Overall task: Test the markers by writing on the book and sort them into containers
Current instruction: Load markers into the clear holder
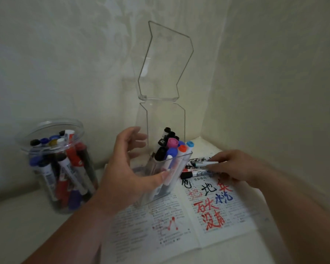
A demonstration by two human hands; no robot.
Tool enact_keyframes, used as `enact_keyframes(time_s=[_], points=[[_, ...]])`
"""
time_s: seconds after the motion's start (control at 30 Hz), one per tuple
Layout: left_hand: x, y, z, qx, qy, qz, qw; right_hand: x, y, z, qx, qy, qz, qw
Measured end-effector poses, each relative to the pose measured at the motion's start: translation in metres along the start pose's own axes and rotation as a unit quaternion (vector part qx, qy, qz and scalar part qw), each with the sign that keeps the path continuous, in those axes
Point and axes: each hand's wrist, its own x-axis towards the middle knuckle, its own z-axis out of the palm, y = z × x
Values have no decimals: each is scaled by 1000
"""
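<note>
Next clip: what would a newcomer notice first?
The clear box, lid hinged up tall, stands centre on the open book, packed with markers and gripped by the left hand. Red, black and blue scrawl covers the book's right page, where the right hand reaches loose markers; a marker-filled round jar sits left.

One head-worn wide-angle view, looking forward and down, close above the book (179, 225), facing a wall corner (213, 92).

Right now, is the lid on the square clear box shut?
No, the hinged lid stands upright above the square clear box, and marker caps poke out.
</note>
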Motion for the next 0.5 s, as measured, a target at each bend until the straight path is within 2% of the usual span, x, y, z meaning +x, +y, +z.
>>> enact_keyframes(time_s=[0.07,0.17,0.23,0.27,0.3,0.33,0.37,0.4,0.43,0.5], points=[[1,-1,0,8,-5,3,1000,-8,-14,-7,-133,-20,7,991],[1,-1,1,6,-8,3,1000,-15,-32,-18,-262,-45,30,964],[0,-1,1,-8,-6,-6,1000,-15,-40,-24,-271,19,-10,962],[0,-1,1,-15,-6,-12,1000,-13,-44,-26,-197,86,-48,975],[0,-2,1,-19,-4,-17,1000,-14,-50,-27,-56,136,-80,986],[1,-2,0,-21,-3,-21,1000,-17,-57,-27,123,131,-105,978],[1,-2,0,-19,-2,-24,1000,-22,-67,-24,288,73,-135,945],[1,-2,0,-16,-2,-24,1000,-27,-75,-21,397,2,-169,902],[2,-1,1,-11,-4,-24,1000,-33,-83,-17,450,-56,-201,868],[1,2,2,7,-13,-17,1000,-41,-100,-8,454,-116,-244,849]])
